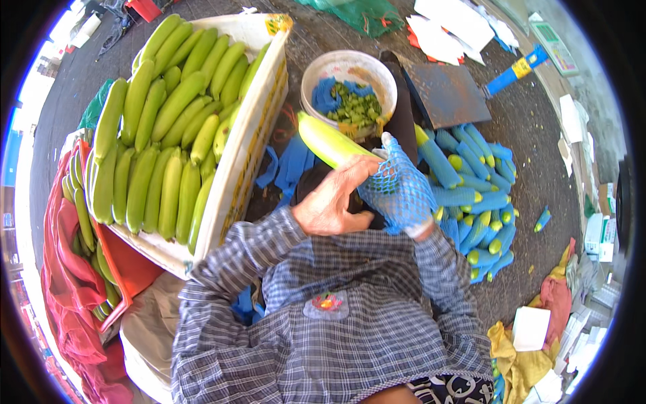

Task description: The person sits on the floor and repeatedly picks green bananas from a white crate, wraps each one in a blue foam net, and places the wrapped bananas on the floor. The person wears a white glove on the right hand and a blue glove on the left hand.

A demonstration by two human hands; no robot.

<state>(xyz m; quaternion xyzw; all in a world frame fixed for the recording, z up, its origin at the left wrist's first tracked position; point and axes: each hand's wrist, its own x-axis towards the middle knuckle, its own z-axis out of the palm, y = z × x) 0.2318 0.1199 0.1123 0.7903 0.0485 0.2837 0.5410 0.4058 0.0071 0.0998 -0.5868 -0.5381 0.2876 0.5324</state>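
My left hand is bare and lies against the near end of a pale green zucchini, its fingers bent. My right hand wears a light glove, with blue foam netting stretched over it, and meets the same end of the zucchini. Which hand bears the zucchini's weight is hard to tell. The zucchini's far end points up and left, bare of netting. Just beyond it stands a white bucket with green cut pieces and blue netting inside. To the right lies a pile of zucchini in blue net sleeves.
A white foam box full of bare zucchini stands at the left, beside a red crate holding more. Loose blue netting lies between box and legs. A metal cleaver-like blade with a blue handle rests beyond the netted pile.
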